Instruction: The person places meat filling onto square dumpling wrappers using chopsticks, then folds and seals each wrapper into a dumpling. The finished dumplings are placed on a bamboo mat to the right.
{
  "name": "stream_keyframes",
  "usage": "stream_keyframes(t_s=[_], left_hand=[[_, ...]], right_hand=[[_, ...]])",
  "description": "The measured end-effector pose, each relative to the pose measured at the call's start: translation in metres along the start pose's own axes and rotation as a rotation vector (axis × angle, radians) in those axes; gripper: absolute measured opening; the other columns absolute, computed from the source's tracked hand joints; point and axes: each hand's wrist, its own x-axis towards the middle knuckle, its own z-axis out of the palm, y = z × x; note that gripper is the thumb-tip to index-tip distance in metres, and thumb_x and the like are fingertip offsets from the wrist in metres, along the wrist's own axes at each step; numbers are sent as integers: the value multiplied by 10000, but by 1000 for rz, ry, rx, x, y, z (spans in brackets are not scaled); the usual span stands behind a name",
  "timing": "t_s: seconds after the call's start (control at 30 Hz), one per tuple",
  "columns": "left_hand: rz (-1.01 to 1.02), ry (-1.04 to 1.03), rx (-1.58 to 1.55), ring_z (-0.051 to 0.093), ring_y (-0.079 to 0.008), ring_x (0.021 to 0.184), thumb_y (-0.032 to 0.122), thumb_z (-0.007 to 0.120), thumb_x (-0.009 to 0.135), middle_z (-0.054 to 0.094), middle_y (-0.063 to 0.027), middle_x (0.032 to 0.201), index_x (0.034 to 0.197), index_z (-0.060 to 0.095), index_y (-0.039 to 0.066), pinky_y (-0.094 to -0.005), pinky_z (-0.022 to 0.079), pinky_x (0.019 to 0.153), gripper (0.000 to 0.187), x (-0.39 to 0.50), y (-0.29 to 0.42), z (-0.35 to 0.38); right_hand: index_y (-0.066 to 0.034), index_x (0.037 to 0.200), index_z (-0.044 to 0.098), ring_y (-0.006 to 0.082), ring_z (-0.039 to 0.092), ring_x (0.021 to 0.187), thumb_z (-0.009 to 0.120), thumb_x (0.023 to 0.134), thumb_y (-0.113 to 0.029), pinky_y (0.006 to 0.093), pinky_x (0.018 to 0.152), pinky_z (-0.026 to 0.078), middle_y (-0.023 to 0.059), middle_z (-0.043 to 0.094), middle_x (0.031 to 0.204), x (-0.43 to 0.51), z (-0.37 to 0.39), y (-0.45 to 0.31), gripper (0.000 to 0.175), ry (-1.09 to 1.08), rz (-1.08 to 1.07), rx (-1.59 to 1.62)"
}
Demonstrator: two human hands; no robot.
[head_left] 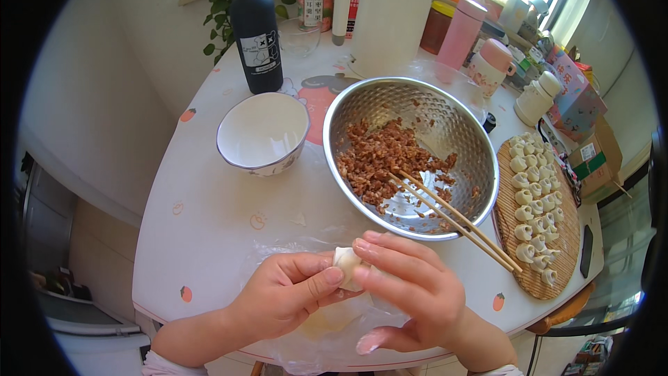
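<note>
My left hand (292, 290) pinches a folded dough wrapper (347, 267) between thumb and fingers. My right hand (412, 292) is at its right side, fingertips against the dough, thumb held apart with white flour on it. Beneath both hands lies a clear plastic bag (334, 329) with pale wrappers partly visible through it. Beyond them stands a steel bowl (334, 177) holding minced meat filling (389, 154), with wooden chopsticks (459, 219) leaning over its rim. Rows of folded dumplings (524, 197) sit on a woven oval mat (561, 271) at the right.
A white ceramic bowl (261, 133) is left of the steel bowl, with a black bottle (259, 42) behind it. A white pitcher (389, 15), a pink flask (462, 34) and jars line the table's back. A dark phone-like object (586, 251) lies near the right edge.
</note>
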Motion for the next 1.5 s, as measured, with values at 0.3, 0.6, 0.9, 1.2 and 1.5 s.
stream_keyframes(t_s=[0.3, 0.6, 0.9, 1.2, 1.5], left_hand=[[20, -14, -27, 556, -172, 1094, 143, 468, 977, 570, -116, 1175, 1205, 523, -61, -310, 452, 970, 312, 0, 1, -3], [34, 37, -51, 562, -171, 1082, 140, 477, 972, 582, -115, 1144, 1157, 553, -60, -312, 453, 969, 283, -1, 4, 3], [42, 21, -59, 560, -189, 1100, 136, 484, 968, 574, -132, 1166, 1153, 561, -57, -325, 463, 962, 279, -1, 2, -4], [47, 107, -47, 588, -221, 1072, 147, 478, 969, 594, -158, 1150, 1166, 548, -65, -335, 484, 944, 297, 1, 3, 4], [56, 58, -118, 570, -274, 1111, 193, 409, 979, 580, -198, 1174, 1181, 526, -83, -381, 457, 981, 361, 3, 6, 6]], right_hand=[[-63, 986, 664, 278, 539, 1161, 525, 895, -449, 440, 985, 416, 119, 584, 1223, -1, 6, -9, 421, -69, -143, -484], [-50, 993, 672, 350, 544, 1127, 527, 864, -522, 440, 930, 456, 181, 562, 1227, -1, 4, -5, 511, 32, -122, -174], [-66, 1038, 660, 304, 499, 1197, 504, 870, -536, 436, 1008, 392, 156, 548, 1260, -2, 12, -10, 523, -54, -71, -401], [-52, 1038, 663, 334, 554, 1098, 593, 845, -469, 404, 910, 475, 190, 560, 1206, -4, 6, -7, 464, 128, -112, -142], [-37, 1085, 645, 351, 542, 1108, 597, 830, -501, 415, 919, 460, 203, 535, 1231, -7, 3, -3, 532, 142, -124, -184]])
